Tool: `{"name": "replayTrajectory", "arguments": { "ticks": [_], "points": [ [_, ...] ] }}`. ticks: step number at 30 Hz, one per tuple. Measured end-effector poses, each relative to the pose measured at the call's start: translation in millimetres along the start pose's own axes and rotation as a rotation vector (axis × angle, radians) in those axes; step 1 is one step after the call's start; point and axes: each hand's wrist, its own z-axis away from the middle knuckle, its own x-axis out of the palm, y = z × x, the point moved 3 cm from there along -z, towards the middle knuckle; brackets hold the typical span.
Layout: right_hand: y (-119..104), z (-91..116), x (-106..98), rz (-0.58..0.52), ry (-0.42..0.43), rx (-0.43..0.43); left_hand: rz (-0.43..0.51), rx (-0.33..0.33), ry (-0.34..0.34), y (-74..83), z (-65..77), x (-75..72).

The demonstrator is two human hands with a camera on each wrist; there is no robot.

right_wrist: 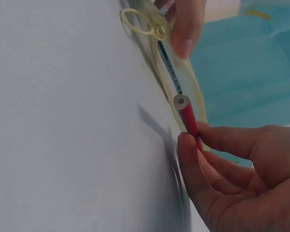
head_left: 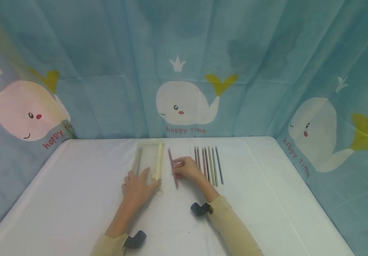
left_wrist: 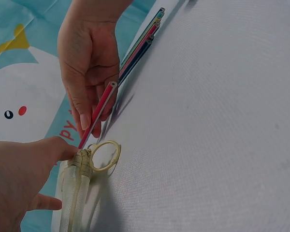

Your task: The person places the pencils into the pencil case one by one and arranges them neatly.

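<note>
While the left hand is resting with spread fingers on the see-through pouch, the right hand is pinching the red pencil, which is slanting between pouch and other pencils, apparently hovering just above the table.

Red pencil between right fingers

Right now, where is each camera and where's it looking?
Head: on the head, facing forward and down at the table; left hand, right hand, sleeves show.
Left wrist: on that wrist, looking at the pouch; left hand near, right hand beyond.
Right wrist: on that wrist, looking at the red pencil; right hand near, part of left hand beyond.
Both wrist views share red pencil and pouch.
</note>
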Motion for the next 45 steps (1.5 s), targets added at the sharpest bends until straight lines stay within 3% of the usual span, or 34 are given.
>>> {"name": "replayTrajectory", "arguments": {
  "ticks": [25, 37, 45],
  "points": [
    [-21.1, -15.6, 20.6, 0.009, -0.052, -0.036, 0.005, -0.004, -0.003, 0.0, 0.4, -1.4],
    [-23.5, -23.1, 31.8, -0.072, -0.043, -0.054, 0.007, -0.013, -0.002, 0.1, -0.2, -2.8],
    [-24.3, -28.2, 37.5, -0.055, -0.030, -0.071, 0.031, -0.011, 0.002, -0.5, -0.2, -3.5]
  ]
}}
